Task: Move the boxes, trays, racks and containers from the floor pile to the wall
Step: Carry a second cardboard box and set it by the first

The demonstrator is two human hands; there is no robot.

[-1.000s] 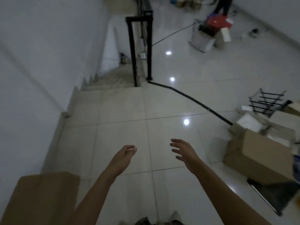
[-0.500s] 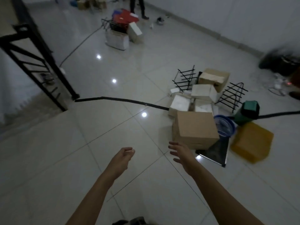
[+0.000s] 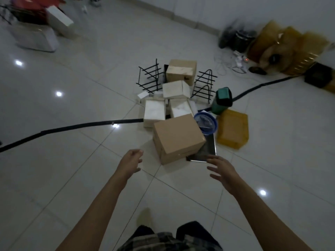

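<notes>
The floor pile lies ahead of me. Nearest is a large brown cardboard box (image 3: 178, 137) resting partly on a dark flat tray (image 3: 208, 151). Behind it sit white boxes (image 3: 155, 112), another brown box (image 3: 181, 71) and two black wire racks (image 3: 149, 78). A blue mesh basket (image 3: 206, 122), a green container (image 3: 223, 100) and a yellow crate (image 3: 233, 128) lie at the pile's right. My left hand (image 3: 130, 163) hovers empty, fingers relaxed, just left of the big box. My right hand (image 3: 222, 172) is spread, empty, just in front of the tray's near edge.
A black cable (image 3: 72, 126) runs across the floor under the pile. Yellow crates (image 3: 290, 49) and dark items stand along the far right wall (image 3: 235, 11). White boxes (image 3: 34, 38) and red things sit at the far left. My shoe (image 3: 146, 217) is below.
My view has swung from the stairwell and side wall round to the pile, which is now closer and centred. Both hands stay empty and have spread apart toward the big brown box.
</notes>
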